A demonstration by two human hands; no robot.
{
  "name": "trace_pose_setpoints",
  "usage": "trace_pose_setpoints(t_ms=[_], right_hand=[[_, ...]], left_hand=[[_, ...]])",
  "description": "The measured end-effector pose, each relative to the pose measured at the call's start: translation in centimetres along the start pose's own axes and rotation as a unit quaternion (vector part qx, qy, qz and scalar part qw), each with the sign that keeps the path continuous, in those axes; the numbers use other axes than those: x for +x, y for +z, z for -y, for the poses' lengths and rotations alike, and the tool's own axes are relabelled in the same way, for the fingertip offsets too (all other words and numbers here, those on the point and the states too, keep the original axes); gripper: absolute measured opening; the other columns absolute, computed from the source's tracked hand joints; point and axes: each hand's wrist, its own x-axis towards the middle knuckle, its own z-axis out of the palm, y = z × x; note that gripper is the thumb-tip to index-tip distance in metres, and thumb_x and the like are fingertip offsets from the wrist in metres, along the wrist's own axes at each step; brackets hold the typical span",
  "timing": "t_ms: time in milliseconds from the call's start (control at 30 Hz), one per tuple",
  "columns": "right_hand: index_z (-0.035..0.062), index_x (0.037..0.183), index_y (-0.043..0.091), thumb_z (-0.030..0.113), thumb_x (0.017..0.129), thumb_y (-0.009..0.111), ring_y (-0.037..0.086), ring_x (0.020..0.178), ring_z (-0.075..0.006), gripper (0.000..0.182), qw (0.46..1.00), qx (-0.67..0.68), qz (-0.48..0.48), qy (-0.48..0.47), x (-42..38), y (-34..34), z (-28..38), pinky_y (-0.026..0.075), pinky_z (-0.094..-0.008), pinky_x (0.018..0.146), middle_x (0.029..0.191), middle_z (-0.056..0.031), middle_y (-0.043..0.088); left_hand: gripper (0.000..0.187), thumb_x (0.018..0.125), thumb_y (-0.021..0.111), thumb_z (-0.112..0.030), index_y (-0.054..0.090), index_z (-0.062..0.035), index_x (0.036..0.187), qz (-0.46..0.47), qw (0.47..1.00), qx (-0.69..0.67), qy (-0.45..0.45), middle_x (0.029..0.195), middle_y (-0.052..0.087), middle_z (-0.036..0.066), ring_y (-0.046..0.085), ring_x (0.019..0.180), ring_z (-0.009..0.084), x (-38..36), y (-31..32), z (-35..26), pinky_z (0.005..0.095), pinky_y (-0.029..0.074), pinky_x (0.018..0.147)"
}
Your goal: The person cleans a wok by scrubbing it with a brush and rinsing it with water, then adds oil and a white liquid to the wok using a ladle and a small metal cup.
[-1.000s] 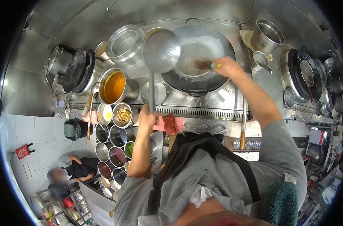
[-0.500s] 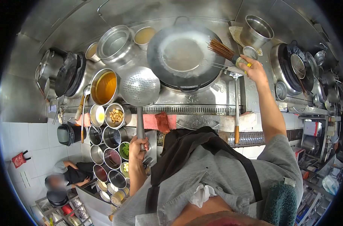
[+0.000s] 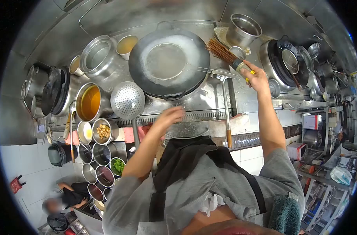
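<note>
My right hand (image 3: 258,80) is wrapped around the yellow-marked handle of a bamboo wok brush (image 3: 224,53), its bristles pointing up and left. My left hand (image 3: 172,116), slightly blurred, hangs in front of the wok's near edge with loosely stretched fingers and nothing in it. Steam rises from the large black wok (image 3: 137,62), which holds whitish, foamy liquid. A round mesh strainer (image 3: 165,61) lies in it, its wire handle reaching right over the rim. Left of my left hand, a perforated skimmer (image 3: 127,100) rests beside the pot of orange liquid (image 3: 89,102), its handle partly behind my forearm.
A ladle (image 3: 226,109) with a wooden handle lies right of the wok. Several metal containers, including one of browned pieces (image 3: 103,132) and one of greens (image 3: 117,166), stand at left. A steel pot (image 3: 244,31) stands back right. Another person (image 3: 70,196) is at lower left.
My left hand has let go of the skimmer and moved right toward the wok's front. The skimmer now rests by the pots. My right hand still grips the brush. The view has shifted.
</note>
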Motion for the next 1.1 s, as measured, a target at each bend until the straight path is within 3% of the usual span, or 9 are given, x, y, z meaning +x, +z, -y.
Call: trace_pose_setpoints(t_ms=[100, 267, 333, 500, 633, 733, 867, 933, 1100], right_hand=[[0.0075, 0.115, 0.06, 0.023, 0.074, 0.066, 0.049, 0.048, -0.0091, 0.044, 1.0, -0.015, -0.004, 0.0, -0.4, -0.2, 0.9, 0.04, -0.0248, 0.048, 0.064, -0.0054, 0.059], [0.0063, 0.116, 0.059, 0.021, 0.075, 0.065, 0.049, 0.048, -0.0081, 0.044, 0.999, -0.011, -0.017, -0.033, -0.9, -1.4, 1.4, 0.039, -0.0229, 0.043, 0.067, -0.0046, 0.06], [0.0051, 0.117, 0.057, 0.019, 0.076, 0.065, 0.049, 0.046, -0.0077, 0.045, 0.999, -0.008, -0.027, -0.034, -1.4, -2.4, 1.9, 0.037, -0.0213, 0.04, 0.068, -0.004, 0.059], [0.0039, 0.119, 0.056, 0.019, 0.077, 0.064, 0.048, 0.046, -0.0077, 0.045, 0.999, 0.029, -0.006, -0.038, 0.4, -3.2, 0.2, 0.037, -0.0212, 0.04, 0.069, -0.0038, 0.059], [0.0087, 0.116, 0.059, 0.022, 0.075, 0.066, 0.051, 0.049, -0.0099, 0.043, 1.0, -0.005, 0.023, -0.013, 2.8, -0.2, -0.7, 0.042, -0.0238, 0.048, 0.074, -0.0079, 0.063], [0.0125, 0.116, 0.059, 0.031, 0.074, 0.064, 0.062, 0.078, -0.022, 0.046, 0.991, -0.086, 0.071, -0.076, 5.5, 5.2, 0.4, 0.047, -0.0311, 0.074, 0.09, -0.015, 0.065], [0.0136, 0.117, 0.058, 0.037, 0.074, 0.062, 0.057, 0.103, -0.0319, 0.049, 0.974, -0.176, 0.082, -0.113, 10.3, 15.8, 1.2, 0.044, -0.0362, 0.088, 0.107, -0.0185, 0.06], [0.0146, 0.118, 0.057, 0.038, 0.074, 0.06, 0.055, 0.106, -0.0327, 0.05, 0.971, -0.18, 0.137, -0.076, 11.5, 21.5, 0.8, 0.043, -0.0361, 0.091, 0.112, -0.018, 0.058], [0.016, 0.118, 0.057, 0.038, 0.074, 0.058, 0.053, 0.108, -0.0327, 0.049, 0.939, -0.21, 0.248, -0.115, 7.1, 25.6, 1.7, 0.041, -0.0353, 0.094, 0.115, -0.0169, 0.056]], left_hand=[[0.05, 0.084, 0.059, -0.027, 0.042, 0.0018, 0.122, 0.101, 0.965, -0.204, -0.133, 0.115, 0.054, 0.018, 0.053, 0.107, 0.0309, 11.2, 8.1, 1.6, 0.0422, 0.043, 0.092], [0.032, 0.086, 0.054, -0.028, 0.043, -0.0065, 0.107, -0.018, 0.907, -0.418, -0.046, 0.108, 0.054, 0.015, 0.051, 0.108, 0.0319, 22.6, 15.6, 2.8, 0.0491, 0.041, 0.092], [0.023, 0.088, 0.051, -0.026, 0.043, -0.0089, 0.101, 0.112, 0.842, -0.528, 0.003, 0.1, 0.056, 0.013, 0.054, 0.101, 0.0324, 21.8, 16.5, 0.4, 0.0501, 0.041, 0.093], [0.017, 0.09, 0.047, -0.02, 0.049, -0.0058, 0.099, 0.049, 0.877, -0.478, 0.029, 0.082, 0.057, 0.01, 0.058, 0.086, 0.0304, 11.8, 13.9, -3.0, 0.0492, 0.044, 0.087], [0.017, 0.086, 0.054, -0.02, 0.05, -0.0085, 0.098, -0.175, 0.95, -0.227, -0.121, 0.073, 0.053, 0.003, 0.051, 0.06, 0.0158, -0.1, 4.9, -3.3, 0.0332, 0.041, 0.053], [0.008, 0.087, 0.046, -0.014, 0.045, -0.0066, 0.091, -0.198, 0.971, -0.087, -0.104, 0.062, 0.046, 0.002, 0.039, 0.04, 0.0106, -5.3, -3.7, -3.1, 0.0256, 0.028, 0.029], [0.008, 0.089, 0.045, -0.014, 0.045, -0.0061, 0.09, -0.142, 0.981, 0.003, -0.136, 0.06, 0.044, 0.002, 0.036, 0.038, 0.0086, -7.5, -7.8, -5.7, 0.0249, 0.027, 0.03], [0.006, 0.088, 0.045, -0.012, 0.044, -0.0059, 0.089, -0.084, 0.977, -0.11, -0.163, 0.059, 0.042, 0.001, 0.036, 0.038, 0.008, -7.6, -7.7, -6.2, 0.0246, 0.026, 0.03], [0.006, 0.087, 0.045, -0.01, 0.042, -0.006, 0.084, -0.165, 0.976, 0.012, -0.14, 0.058, 0.042, 0.0, 0.035, 0.037, 0.0075, -5.2, -8.3, -5.4, 0.0242, 0.025, 0.029]])
